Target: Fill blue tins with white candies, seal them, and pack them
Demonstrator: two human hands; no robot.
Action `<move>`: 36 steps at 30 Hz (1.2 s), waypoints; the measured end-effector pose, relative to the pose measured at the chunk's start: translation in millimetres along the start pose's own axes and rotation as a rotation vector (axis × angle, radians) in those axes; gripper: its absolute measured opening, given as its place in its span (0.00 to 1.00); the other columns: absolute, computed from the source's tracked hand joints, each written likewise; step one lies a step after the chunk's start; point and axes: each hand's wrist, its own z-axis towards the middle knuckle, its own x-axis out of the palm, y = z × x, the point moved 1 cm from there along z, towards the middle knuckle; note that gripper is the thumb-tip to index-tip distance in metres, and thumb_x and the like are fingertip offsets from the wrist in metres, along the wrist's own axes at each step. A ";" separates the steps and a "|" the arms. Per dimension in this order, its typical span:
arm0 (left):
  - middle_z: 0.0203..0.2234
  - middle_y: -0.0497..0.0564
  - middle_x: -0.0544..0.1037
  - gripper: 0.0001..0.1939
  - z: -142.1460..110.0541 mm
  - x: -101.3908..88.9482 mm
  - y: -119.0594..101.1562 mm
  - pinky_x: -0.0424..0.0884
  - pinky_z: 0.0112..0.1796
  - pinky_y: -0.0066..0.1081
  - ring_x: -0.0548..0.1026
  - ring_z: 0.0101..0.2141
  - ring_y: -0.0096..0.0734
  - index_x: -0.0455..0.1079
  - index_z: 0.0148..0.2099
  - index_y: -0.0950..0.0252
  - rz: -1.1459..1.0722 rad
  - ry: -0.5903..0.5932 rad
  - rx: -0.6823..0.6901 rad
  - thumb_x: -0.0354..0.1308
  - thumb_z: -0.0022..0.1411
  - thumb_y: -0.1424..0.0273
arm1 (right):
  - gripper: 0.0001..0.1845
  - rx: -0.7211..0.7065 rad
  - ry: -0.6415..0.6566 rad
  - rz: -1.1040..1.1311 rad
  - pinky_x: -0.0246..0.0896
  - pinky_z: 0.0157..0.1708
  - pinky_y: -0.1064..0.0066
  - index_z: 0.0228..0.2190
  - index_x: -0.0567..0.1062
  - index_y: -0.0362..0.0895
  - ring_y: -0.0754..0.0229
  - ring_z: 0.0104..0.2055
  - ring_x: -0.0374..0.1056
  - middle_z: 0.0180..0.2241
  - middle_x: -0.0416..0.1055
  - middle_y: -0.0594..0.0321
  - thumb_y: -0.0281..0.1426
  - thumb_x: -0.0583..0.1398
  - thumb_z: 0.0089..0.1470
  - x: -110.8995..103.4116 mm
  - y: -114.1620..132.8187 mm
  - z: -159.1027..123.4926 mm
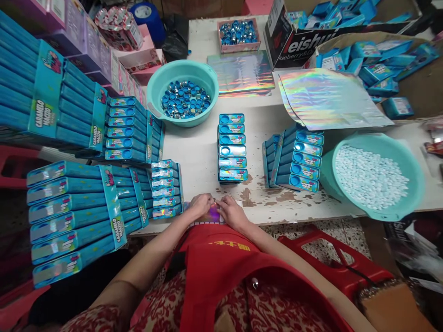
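Note:
At the table's near edge, my left hand [200, 206] and my right hand [231, 213] meet with their fingertips close together. Both are closed in a pinch at the upper edge of a shiny holographic sticker sheet [212, 216], which shows purple between them and lies against the red apron. My fingers hide the exact spot they grip. Straight ahead of the hands stands a row of narrow blue boxes [231, 151] with round recesses in their tops. Left of my left hand is a bundle of similar boxes [164, 190] with shiny strips on them.
Beyond the row, a turquoise basin [155, 90] holds many small blue-and-silver caps. Banded blue box bundles stand at left [74, 207] and right [297, 159]. Another basin [415, 184] contains white pellets. Holographic sheets [328, 101] and cartons of blue boxes [289, 57] lie behind.

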 end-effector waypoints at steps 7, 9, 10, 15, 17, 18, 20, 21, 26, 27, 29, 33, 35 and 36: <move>0.34 0.54 0.79 0.12 1.1 2.3 -2.5 0.64 0.35 0.29 0.74 0.38 0.36 0.72 0.37 0.64 -0.020 -0.027 -0.032 0.47 0.58 0.71 | 0.07 -0.048 0.067 -0.122 0.62 0.42 0.65 0.36 0.76 0.44 0.53 0.43 0.63 0.41 0.70 0.54 0.29 0.62 0.51 -2.9 3.1 3.2; 0.34 0.53 0.79 0.12 2.5 2.1 -2.8 0.64 0.36 0.29 0.74 0.38 0.36 0.72 0.37 0.63 -0.022 -0.031 -0.028 0.47 0.59 0.70 | 0.05 -0.022 0.086 -0.147 0.60 0.41 0.65 0.34 0.75 0.43 0.53 0.42 0.64 0.38 0.71 0.54 0.29 0.61 0.53 -3.8 5.1 8.1; 0.34 0.53 0.79 0.11 2.9 1.8 -2.9 0.64 0.37 0.29 0.74 0.39 0.36 0.72 0.37 0.63 -0.021 -0.034 -0.028 0.48 0.59 0.70 | 0.04 -0.006 0.112 -0.158 0.60 0.41 0.65 0.33 0.75 0.43 0.54 0.41 0.64 0.36 0.72 0.54 0.29 0.59 0.54 -5.0 7.0 9.9; 0.40 0.56 0.77 0.13 -10.5 -6.5 -4.9 0.62 0.46 0.35 0.71 0.45 0.39 0.72 0.38 0.65 -0.061 -0.130 0.012 0.46 0.62 0.70 | 0.02 0.147 0.147 -0.038 0.58 0.36 0.71 0.30 0.72 0.43 0.58 0.37 0.66 0.32 0.72 0.59 0.27 0.58 0.55 -33.1 25.3 0.7; 0.44 0.55 0.75 0.15 -26.7 -13.6 -10.0 0.63 0.47 0.33 0.70 0.46 0.37 0.71 0.43 0.65 -0.272 -0.183 0.144 0.46 0.62 0.67 | 0.03 0.182 0.075 0.077 0.57 0.33 0.72 0.29 0.71 0.43 0.60 0.34 0.66 0.30 0.72 0.61 0.28 0.58 0.55 -55.5 36.2 -8.9; 0.44 0.54 0.75 0.15 -36.1 -17.5 -14.0 0.64 0.46 0.32 0.70 0.46 0.36 0.70 0.46 0.65 -0.400 -0.174 0.228 0.48 0.61 0.65 | 0.03 0.181 0.034 0.138 0.57 0.32 0.72 0.29 0.70 0.44 0.61 0.33 0.66 0.29 0.71 0.62 0.28 0.58 0.55 -67.4 41.8 -13.1; 0.40 0.51 0.76 0.15 -54.1 -25.9 -24.2 0.66 0.41 0.29 0.72 0.40 0.32 0.70 0.44 0.65 -0.593 -0.082 0.346 0.52 0.58 0.63 | 0.05 0.165 -0.059 0.246 0.56 0.31 0.72 0.28 0.70 0.44 0.62 0.30 0.65 0.27 0.70 0.64 0.30 0.57 0.55 -89.4 51.9 -18.1; 0.34 0.49 0.76 0.14 -61.4 -31.0 -29.8 0.66 0.38 0.27 0.72 0.35 0.30 0.71 0.40 0.65 -0.642 -0.044 0.360 0.53 0.58 0.62 | 0.05 0.164 -0.115 0.286 0.56 0.30 0.72 0.28 0.69 0.45 0.62 0.30 0.65 0.27 0.70 0.64 0.31 0.57 0.55 -98.6 55.8 -18.3; 0.19 0.43 0.66 0.14 -70.1 -76.3 -54.0 0.60 0.27 0.24 0.64 0.23 0.23 0.70 0.33 0.66 -0.625 -0.158 0.350 0.48 0.61 0.62 | 0.07 0.226 -0.432 0.332 0.57 0.32 0.71 0.27 0.69 0.44 0.62 0.30 0.63 0.26 0.69 0.64 0.33 0.56 0.55 -126.1 63.4 5.1; 0.20 0.43 0.66 0.13 -66.8 -88.7 -57.0 0.59 0.27 0.24 0.64 0.23 0.23 0.69 0.36 0.65 -0.594 -0.209 0.366 0.49 0.60 0.62 | 0.07 0.228 -0.483 0.319 0.57 0.33 0.70 0.27 0.69 0.44 0.61 0.31 0.63 0.26 0.68 0.64 0.34 0.56 0.55 -129.8 63.4 13.8; 0.20 0.42 0.66 0.11 -56.8 -113.7 -61.2 0.60 0.28 0.24 0.65 0.24 0.24 0.67 0.40 0.64 -0.541 -0.321 0.392 0.49 0.60 0.63 | 0.08 0.230 -0.583 0.282 0.58 0.37 0.68 0.27 0.70 0.45 0.59 0.34 0.63 0.28 0.67 0.63 0.35 0.58 0.53 -137.4 62.3 33.5; 0.21 0.42 0.65 0.08 -27.1 -148.5 -66.0 0.60 0.29 0.25 0.65 0.25 0.25 0.62 0.40 0.63 -0.476 -0.447 0.455 0.46 0.61 0.67 | 0.06 0.295 -0.716 0.246 0.58 0.42 0.64 0.26 0.72 0.44 0.56 0.41 0.61 0.34 0.63 0.60 0.34 0.60 0.49 -149.9 53.1 74.1; 0.21 0.42 0.65 0.06 -10.1 -154.4 -66.6 0.60 0.29 0.25 0.65 0.25 0.25 0.60 0.40 0.63 -0.449 -0.473 0.471 0.45 0.60 0.69 | 0.05 0.350 -0.727 0.230 0.57 0.45 0.62 0.25 0.72 0.44 0.54 0.43 0.60 0.35 0.61 0.59 0.33 0.61 0.48 -151.9 45.7 90.2; 0.21 0.42 0.64 0.06 -1.9 -154.6 -66.2 0.60 0.29 0.26 0.64 0.25 0.26 0.60 0.39 0.63 -0.441 -0.481 0.473 0.45 0.60 0.70 | 0.05 0.373 -0.728 0.226 0.56 0.46 0.61 0.24 0.71 0.44 0.54 0.44 0.60 0.35 0.61 0.59 0.32 0.61 0.47 -151.8 41.9 96.1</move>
